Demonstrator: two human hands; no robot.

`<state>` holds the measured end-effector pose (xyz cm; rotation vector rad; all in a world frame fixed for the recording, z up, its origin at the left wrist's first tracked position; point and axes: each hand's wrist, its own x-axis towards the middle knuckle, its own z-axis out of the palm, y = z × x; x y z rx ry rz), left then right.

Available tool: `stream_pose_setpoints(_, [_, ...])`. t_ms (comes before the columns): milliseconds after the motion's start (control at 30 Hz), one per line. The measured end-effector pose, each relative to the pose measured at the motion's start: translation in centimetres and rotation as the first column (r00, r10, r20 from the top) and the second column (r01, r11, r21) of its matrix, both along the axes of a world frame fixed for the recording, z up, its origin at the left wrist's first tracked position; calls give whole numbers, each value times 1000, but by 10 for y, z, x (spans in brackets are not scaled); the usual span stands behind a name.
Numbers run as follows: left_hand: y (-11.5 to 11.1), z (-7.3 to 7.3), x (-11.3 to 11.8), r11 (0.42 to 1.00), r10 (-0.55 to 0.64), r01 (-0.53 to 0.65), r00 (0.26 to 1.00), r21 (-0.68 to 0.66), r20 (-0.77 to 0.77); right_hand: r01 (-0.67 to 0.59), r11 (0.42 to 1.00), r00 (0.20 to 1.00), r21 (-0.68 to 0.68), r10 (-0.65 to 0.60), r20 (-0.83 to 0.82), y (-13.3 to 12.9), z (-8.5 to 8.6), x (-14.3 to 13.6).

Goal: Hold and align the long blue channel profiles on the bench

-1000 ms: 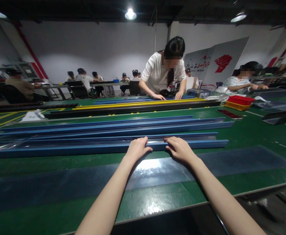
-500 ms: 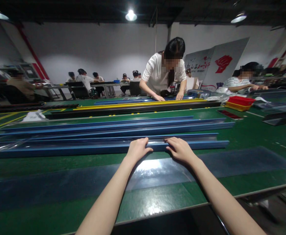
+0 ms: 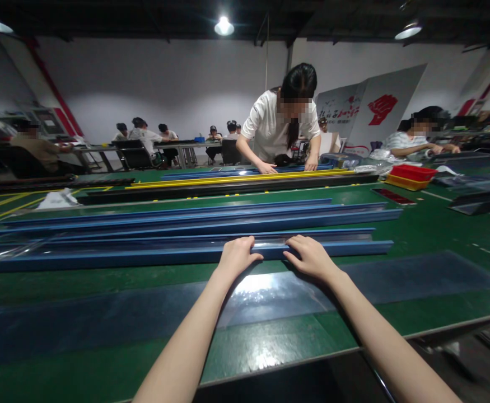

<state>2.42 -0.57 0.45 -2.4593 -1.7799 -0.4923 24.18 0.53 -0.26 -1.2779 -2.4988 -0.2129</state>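
Observation:
A long blue channel (image 3: 144, 256) lies across the green table, nearest of several blue strips. My left hand (image 3: 238, 256) is closed over its front wall, thumb on the near side and fingertips inside the channel. To the right, my right hand (image 3: 307, 254) grips the same wall in a similar way, its thumb pointing left. A short stretch of channel shows between the two hands. Under my forearms a wide transparent sheet (image 3: 400, 275) lies flat along the table, with bright glare on its middle.
More blue channels (image 3: 270, 222) lie behind. Beyond them are a yellow strip (image 3: 236, 180), a red tray (image 3: 413, 172), a phone (image 3: 393, 196) and a white cloth (image 3: 59, 198). Across the table a person (image 3: 282, 123) leans over other strips. The table's front edge (image 3: 278, 366) is close.
My hands stay at nearly the same places on the channel; the right one has shifted very slightly. The hands of the person opposite have moved a little.

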Motion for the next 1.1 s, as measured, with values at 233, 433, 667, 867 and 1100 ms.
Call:
stream_pose_setpoints(233, [-2,8,-6,999,-38,39,996,4,-79,-17,1000,995,-19,19,102,5,11,-15])
stream_pose_setpoints(433, [1,13,-19,999,-32,29,995,-36,-89,-38,998,980,-52,47,196,12,19,-42])
stream_pose_setpoints(667, [0,15,-23,997,-8,2,996,-72,-89,-54,997,985,-53,62,159,13,17,-47])
stream_pose_setpoints(867, [-1,14,-22,995,-6,-2,997,-98,-81,-87,996,994,-3,87,64,11,9,-43])
stream_pose_setpoints(1100, [-1,13,-24,997,-29,21,995,-80,-95,-86,996,996,25,85,36,13,6,-41])
